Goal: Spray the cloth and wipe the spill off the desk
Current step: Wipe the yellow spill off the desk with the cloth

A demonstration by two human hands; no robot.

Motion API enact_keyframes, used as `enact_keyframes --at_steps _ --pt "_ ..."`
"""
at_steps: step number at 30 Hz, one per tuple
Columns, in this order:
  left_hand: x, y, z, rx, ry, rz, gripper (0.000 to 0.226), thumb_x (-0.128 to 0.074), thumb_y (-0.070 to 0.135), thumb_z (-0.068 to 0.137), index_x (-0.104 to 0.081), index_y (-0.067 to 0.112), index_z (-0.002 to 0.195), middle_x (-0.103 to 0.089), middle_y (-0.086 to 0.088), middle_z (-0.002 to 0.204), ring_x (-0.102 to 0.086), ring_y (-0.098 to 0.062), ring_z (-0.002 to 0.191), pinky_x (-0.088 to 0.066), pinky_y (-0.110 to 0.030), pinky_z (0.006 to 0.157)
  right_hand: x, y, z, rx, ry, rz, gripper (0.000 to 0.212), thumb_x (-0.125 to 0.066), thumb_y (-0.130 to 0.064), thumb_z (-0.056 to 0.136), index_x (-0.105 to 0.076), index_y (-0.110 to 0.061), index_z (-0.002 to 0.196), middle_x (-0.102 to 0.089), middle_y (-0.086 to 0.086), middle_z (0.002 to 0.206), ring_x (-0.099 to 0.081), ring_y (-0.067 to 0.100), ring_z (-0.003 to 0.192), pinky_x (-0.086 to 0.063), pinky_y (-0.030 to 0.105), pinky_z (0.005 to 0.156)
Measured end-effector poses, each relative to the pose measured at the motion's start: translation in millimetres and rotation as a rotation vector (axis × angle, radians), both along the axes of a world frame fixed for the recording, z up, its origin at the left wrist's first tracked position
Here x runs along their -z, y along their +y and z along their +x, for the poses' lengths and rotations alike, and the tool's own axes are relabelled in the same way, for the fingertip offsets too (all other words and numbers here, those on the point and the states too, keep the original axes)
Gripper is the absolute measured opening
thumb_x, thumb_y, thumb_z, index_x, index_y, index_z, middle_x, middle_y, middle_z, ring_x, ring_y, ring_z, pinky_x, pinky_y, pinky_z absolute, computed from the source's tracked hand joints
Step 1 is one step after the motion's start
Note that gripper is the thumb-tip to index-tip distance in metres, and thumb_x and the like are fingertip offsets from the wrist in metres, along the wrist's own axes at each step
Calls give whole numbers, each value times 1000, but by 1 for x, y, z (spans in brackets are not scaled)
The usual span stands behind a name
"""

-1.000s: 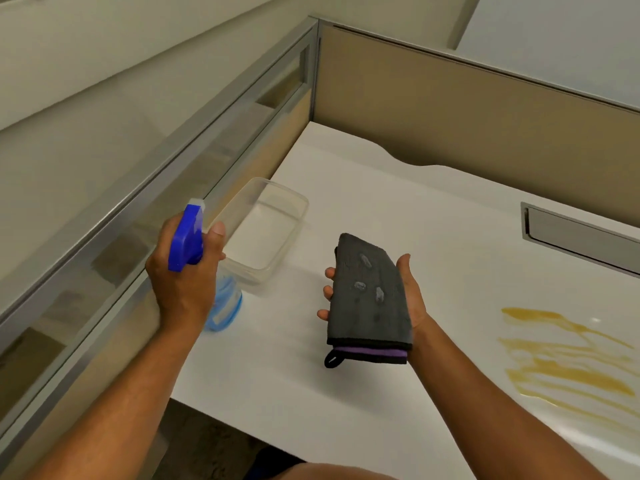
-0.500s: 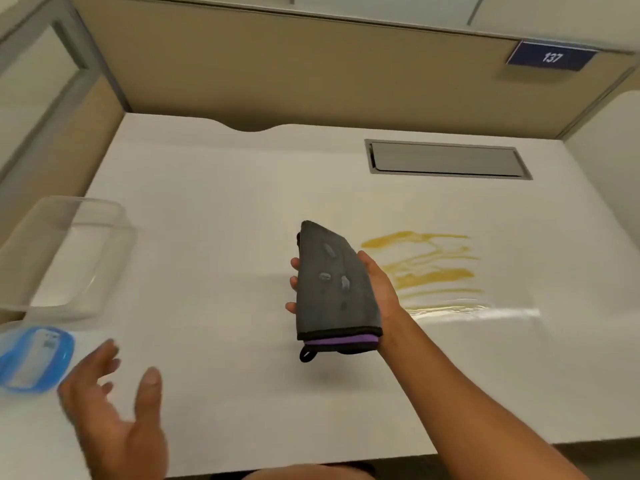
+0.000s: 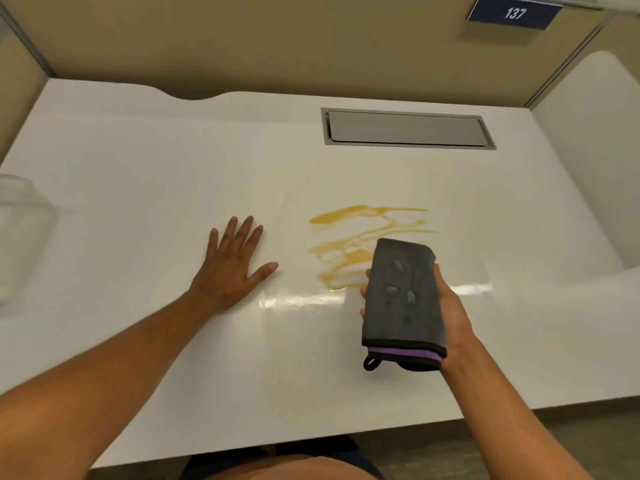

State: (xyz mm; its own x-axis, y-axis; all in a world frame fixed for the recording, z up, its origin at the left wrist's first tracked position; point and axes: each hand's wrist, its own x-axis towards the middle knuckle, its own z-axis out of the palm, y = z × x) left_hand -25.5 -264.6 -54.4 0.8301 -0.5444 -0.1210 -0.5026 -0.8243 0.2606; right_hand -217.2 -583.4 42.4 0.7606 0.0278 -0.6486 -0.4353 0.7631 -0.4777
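Observation:
A folded grey cloth (image 3: 401, 299) with a purple and black edge and a few wet spots lies in my right hand (image 3: 452, 306), held palm-up just above the desk. Its far end overlaps the near right part of the yellow spill (image 3: 349, 237), streaks smeared on the white desk (image 3: 173, 168). My left hand (image 3: 230, 268) rests flat on the desk, fingers spread, to the left of the spill. The spray bottle is out of view.
A clear plastic container (image 3: 20, 230) sits at the left edge. A grey recessed cable hatch (image 3: 405, 128) lies at the back right. Tan partition walls enclose the desk, with a blue sign reading 137 (image 3: 514, 12) at the top right.
My left hand let go of the spray bottle and moved right to lie flat on the desk. My view turned right, and the cloth in my right hand came over the spill.

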Motion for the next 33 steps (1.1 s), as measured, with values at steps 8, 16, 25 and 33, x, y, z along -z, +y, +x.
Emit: enact_keyframes --at_steps 8,16,25,33 --pt "16 -2 -1 13 -232 63 66 -23 58 111 -27 23 168 -25 -3 177 -22 -33 164 -20 -59 131 -1 -56 5 65 79 -569 83 -49 -91 83 -76 -26 127 -72 21 129 -74 35 103 -54 56 102" --pt "14 -5 -1 -38 -121 25 72 -7 67 106 -14 33 169 -12 7 180 -8 -28 167 -6 -54 135 65 -23 63 -708 32 -2144 65 -37 -54 109 -20 -33 167 -32 9 166 -42 41 136 -42 55 106" --pt "7 -5 -2 -34 -100 25 73 -8 66 106 -14 32 169 -13 6 180 -8 -28 167 -6 -54 135 90 -6 47 -707 93 -2209 62 -36 -49 110 -25 -29 167 -23 5 175 -32 36 151 -31 52 117" --pt "4 -6 -4 -42 -111 27 72 -11 65 106 -16 31 169 -15 5 179 -10 -28 167 -8 -55 135 85 -24 -52 -853 0 -2186 61 -30 -53 109 -25 -32 167 -29 2 173 -34 34 152 -40 54 113"
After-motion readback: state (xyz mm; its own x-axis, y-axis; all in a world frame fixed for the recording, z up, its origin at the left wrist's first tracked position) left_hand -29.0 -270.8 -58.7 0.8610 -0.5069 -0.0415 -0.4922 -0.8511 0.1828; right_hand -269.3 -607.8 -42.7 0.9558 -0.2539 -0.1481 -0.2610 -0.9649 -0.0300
